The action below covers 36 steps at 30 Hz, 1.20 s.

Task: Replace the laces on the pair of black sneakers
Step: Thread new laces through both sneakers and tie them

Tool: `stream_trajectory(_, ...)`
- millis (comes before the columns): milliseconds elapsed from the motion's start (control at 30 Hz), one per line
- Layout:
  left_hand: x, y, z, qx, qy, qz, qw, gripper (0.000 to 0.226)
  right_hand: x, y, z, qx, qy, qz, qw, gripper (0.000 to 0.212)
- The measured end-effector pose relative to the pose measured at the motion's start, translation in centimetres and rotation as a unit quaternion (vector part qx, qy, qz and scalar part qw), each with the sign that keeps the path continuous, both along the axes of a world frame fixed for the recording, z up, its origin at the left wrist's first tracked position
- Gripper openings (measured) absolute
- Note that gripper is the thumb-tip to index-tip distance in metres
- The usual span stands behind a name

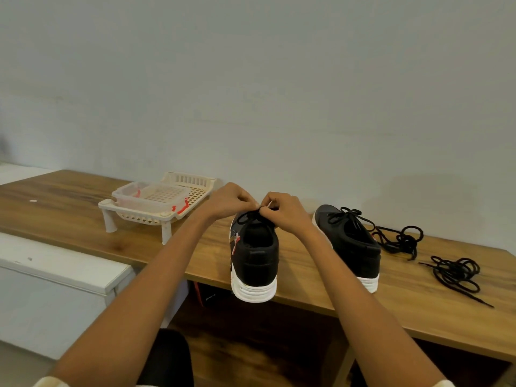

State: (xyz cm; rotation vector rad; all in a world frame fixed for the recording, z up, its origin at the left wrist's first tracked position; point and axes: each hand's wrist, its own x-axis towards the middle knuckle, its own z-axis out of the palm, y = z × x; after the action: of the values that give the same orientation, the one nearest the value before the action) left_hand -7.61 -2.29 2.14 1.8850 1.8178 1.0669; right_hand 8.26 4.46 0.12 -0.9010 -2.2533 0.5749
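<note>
now both hands' fingers [252, 203] pinched on lace [261, 210], sneaker [254, 255] heel overhanging table [307, 286] edge

Left: bare table [64, 208] before cream rack [156, 202] | centre: open strip between near sneaker [254, 258] and second sneaker [351, 247] | right: loose lace bundles [455, 272] obstruct tabletop.

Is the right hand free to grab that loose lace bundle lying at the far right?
Probably not right now: the right hand is pinching the lace on the near sneaker. The bundle itself lies uncovered.
</note>
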Motion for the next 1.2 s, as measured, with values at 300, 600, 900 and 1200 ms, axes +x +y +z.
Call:
stream_trajectory(300, 0.5, -0.4, -0.1, -0.112, -0.163, 0.038, 0.979, 0.018, -0.2, -0.3, -0.8, 0.095, -0.001, -0.021, 0.995, 0.013)
stream_trajectory(600, 1.5, 0.6, -1.3, 0.036, -0.059, 0.067, 0.995, 0.016, 1.1, 0.2, -0.7, -0.049, 0.062, 0.076, 0.994, 0.011)
stream_trajectory(900, -0.2, -0.3, -1.2, -0.049, -0.22, 0.011, 0.974, 0.038, 1.2, 0.4, -1.1, -0.023, 0.05, 0.069, 0.996, 0.011)
stream_trajectory(1200, 1.0, 0.7, -1.8, 0.036, -0.206, 0.075, 0.975, 0.014, 1.2, 0.2, -1.1, -0.027, 0.049, 0.077, 0.995, 0.016)
